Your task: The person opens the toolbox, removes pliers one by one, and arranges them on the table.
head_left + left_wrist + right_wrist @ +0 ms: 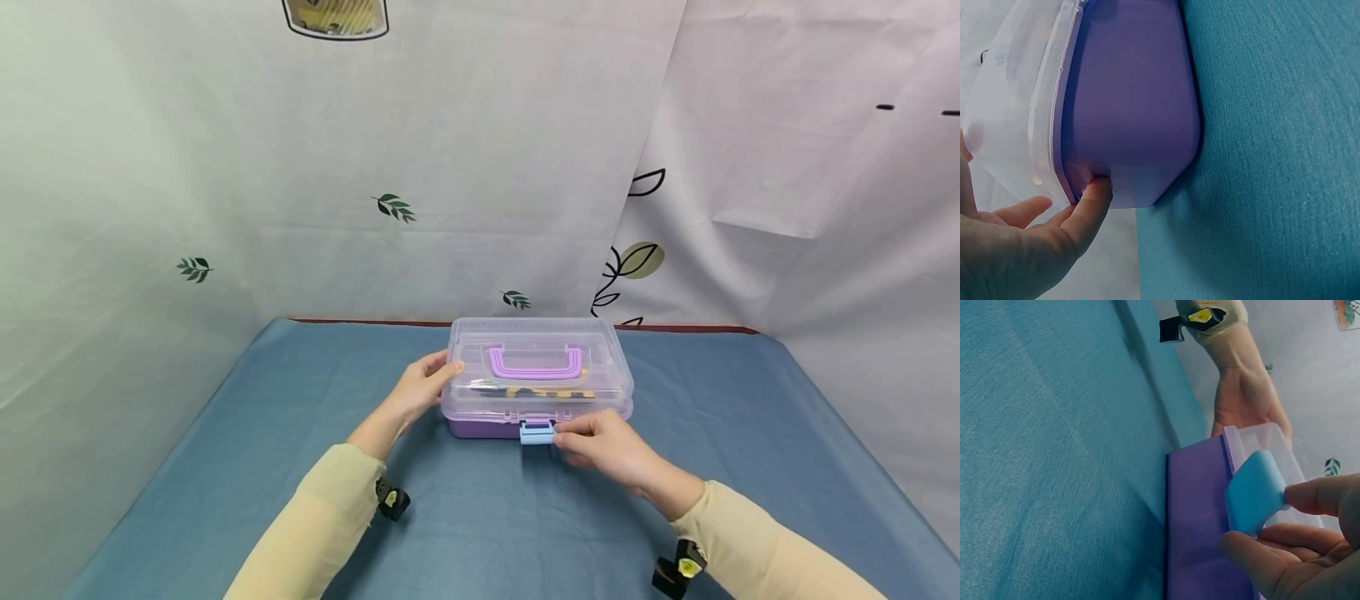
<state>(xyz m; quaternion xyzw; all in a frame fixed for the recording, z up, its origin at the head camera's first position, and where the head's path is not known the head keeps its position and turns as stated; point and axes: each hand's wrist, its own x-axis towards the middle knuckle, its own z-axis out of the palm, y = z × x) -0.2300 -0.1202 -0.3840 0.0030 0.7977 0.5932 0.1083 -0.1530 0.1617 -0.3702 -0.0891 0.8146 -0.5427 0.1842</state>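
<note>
A plastic storage box (487, 429) has a purple base, a clear lid (540, 335) and a purple carrying handle (536, 372) on top. My left hand (420, 385) holds the box at its left end, thumb on the lid's edge. In the left wrist view, its fingers (1092, 203) touch the end wall below the rim. My right hand (611, 446) pinches the right edge of the light blue latch (536, 434) on the box's front. The right wrist view shows the latch tilted outward from the purple wall. Yellow-and-dark items (551, 392) show dimly through the lid.
Blue cloth (300, 400) covers the table under the box. Pale printed fabric (487, 167) hangs behind and along both sides. Each wrist carries a small black camera, one left (392, 500) and one right (678, 569).
</note>
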